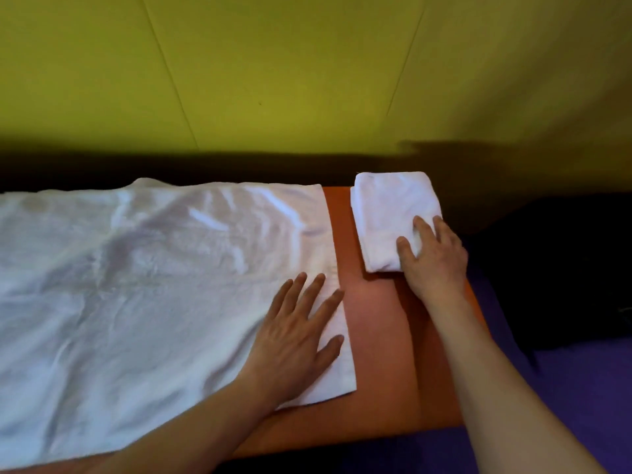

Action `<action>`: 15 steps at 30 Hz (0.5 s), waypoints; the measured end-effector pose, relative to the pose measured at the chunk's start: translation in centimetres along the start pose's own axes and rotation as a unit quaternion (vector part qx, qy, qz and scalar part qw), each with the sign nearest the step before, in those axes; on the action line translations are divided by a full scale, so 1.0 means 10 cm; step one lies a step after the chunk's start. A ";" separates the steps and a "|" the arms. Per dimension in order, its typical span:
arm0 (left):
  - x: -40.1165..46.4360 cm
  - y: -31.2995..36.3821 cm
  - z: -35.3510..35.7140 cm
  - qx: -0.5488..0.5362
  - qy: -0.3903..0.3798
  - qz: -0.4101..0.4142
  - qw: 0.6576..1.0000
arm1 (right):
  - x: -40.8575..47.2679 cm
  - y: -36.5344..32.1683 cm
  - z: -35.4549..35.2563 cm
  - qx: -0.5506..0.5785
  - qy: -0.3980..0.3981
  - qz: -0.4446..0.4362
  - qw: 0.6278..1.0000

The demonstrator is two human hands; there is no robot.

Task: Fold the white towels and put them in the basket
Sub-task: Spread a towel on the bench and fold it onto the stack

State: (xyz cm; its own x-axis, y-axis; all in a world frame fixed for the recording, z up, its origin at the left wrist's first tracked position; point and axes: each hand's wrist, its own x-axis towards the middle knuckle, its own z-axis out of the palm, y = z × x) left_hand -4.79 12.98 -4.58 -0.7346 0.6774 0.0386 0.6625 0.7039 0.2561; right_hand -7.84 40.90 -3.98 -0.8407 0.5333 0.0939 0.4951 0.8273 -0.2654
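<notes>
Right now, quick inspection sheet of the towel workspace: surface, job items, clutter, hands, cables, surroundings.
Surface: orange table top, bare strip between the two towels.
Job's things: spread towel, white, unfolded and wrinkled, covers the table's left part; folded towel, white, compact, at the far right corner. No basket in view.
Clutter: nothing seen.
Hands: left hand flat on the spread towel's right edge, fingers straight; right hand on the folded towel's near right corner, thumb and fingers on top; whether it pinches cannot be told.
Cables: nothing seen.
Surroundings: yellow-green wall behind; purple surface and a dark shape to the right, too dim to identify.
</notes>
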 end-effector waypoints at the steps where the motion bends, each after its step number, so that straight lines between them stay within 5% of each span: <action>1: -0.18 -0.02 0.03 0.000 -0.004 0.008 1.000 | -0.05 -0.06 -0.04 -0.002 0.024 -0.009 1.000; 6: -0.64 -0.02 0.06 -0.009 -0.019 0.045 0.999 | -0.49 -0.55 -0.17 0.031 0.125 -0.090 0.988; 10: -0.65 0.09 -0.04 0.023 -0.002 0.021 1.000 | -0.71 -0.91 -0.08 0.132 0.004 -0.152 0.980; 15: -0.68 0.15 0.00 -0.011 0.033 0.002 0.999 | -0.55 -1.28 0.02 0.055 -0.086 -0.085 0.991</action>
State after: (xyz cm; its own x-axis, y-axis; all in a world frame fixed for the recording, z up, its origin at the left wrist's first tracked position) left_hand 1.17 9.39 -4.47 -0.7401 0.6647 0.1025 0.6629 0.6953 0.2779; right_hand -9.59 27.30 -1.27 -0.9399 0.3412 -0.0165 0.3236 0.8738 -0.3631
